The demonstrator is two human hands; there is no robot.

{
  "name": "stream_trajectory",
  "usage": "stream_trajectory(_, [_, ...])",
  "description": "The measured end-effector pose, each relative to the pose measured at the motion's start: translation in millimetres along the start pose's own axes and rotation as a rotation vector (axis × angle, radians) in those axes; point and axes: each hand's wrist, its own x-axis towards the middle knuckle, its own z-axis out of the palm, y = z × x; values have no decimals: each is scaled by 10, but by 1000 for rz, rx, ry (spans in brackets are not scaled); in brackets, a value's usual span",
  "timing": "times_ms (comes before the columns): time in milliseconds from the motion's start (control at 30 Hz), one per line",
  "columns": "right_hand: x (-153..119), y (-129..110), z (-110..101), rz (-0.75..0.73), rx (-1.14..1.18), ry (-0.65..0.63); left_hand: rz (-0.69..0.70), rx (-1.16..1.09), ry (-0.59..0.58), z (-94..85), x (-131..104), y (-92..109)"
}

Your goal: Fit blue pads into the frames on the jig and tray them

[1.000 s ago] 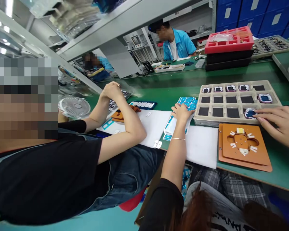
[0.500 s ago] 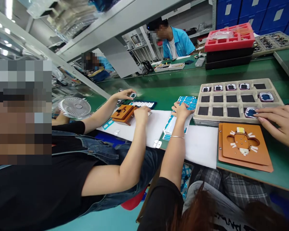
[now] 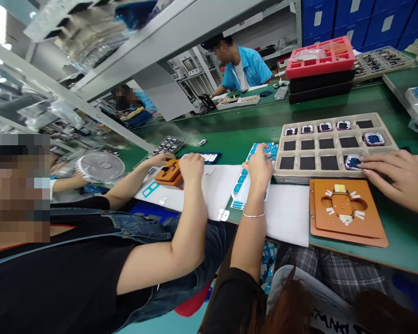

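My left hand (image 3: 259, 168) is over the stack of blue-and-white sticker sheets (image 3: 240, 188), its fingers bent and drawn together; what lies between the fingertips is hidden. With thumb and fingers, my right hand (image 3: 399, 176) grips the right edge of a square watch-like case (image 3: 353, 162), pale-rimmed with a dark blue face. That case rests in a front-row compartment of the beige tray (image 3: 334, 174). Other similar cases sit in the tray's back row, and one more case (image 3: 374, 138) is at the right of its middle row. Below the tray lies an orange fixture (image 3: 348, 234) with a shaped recess.
A co-worker at my left handles a smaller orange fixture (image 3: 169, 172) with both hands. White foam sheets (image 3: 288, 218) line the bench front. A red tray (image 3: 320, 58) tops black boxes at the back. A white fan (image 3: 100, 167) stands far left.
My left hand has risen and its fingers have curled from a spread pose. My right hand stays at the case. The co-worker's far hand has lowered to the smaller fixture; the view has shifted slightly.
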Motion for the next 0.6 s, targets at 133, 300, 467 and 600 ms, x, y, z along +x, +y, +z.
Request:
stream_trajectory(133, [20,-29,-19,-12,-2,-14,349,-174,64,-67,-224,191])
stream_trajectory(300, [41,-71,-44,1,2,-41,1115,-296,-252,5,-568,342])
stream_trajectory(467, [39,-98,-55,43,33,-48,1100,-222,-419,80,-690,406])
stream_trajectory(600, [38,-107,-60,104,71,-84,1060,-204,-493,72,-687,410])
